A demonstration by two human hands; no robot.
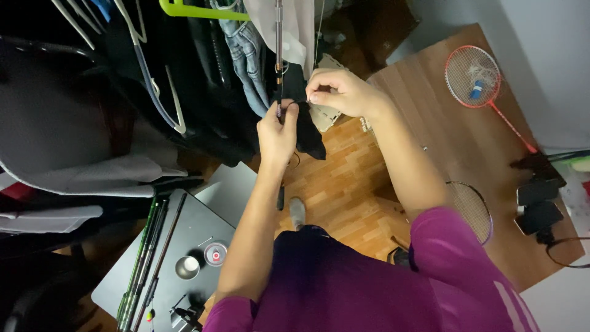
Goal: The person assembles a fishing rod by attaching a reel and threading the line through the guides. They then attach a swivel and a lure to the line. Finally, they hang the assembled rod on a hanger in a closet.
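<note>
My left hand (278, 128) is closed around a thin dark rod (279, 43) that runs straight up toward the hanging clothes. A black cloth (309, 132) hangs from the rod just beside that hand. My right hand (338, 91) pinches something very small at the top of the cloth, right next to the rod; what it pinches is too small to tell. Both arms wear purple sleeves.
Clothes on hangers (203, 67) fill the upper left. A grey table (203, 227) at lower left bears several rods (144, 264), a small metal cup (187, 267) and a round tin (215, 253). A red racket (476, 77) lies on wooden floor at the right, another racket (473, 209) nearer.
</note>
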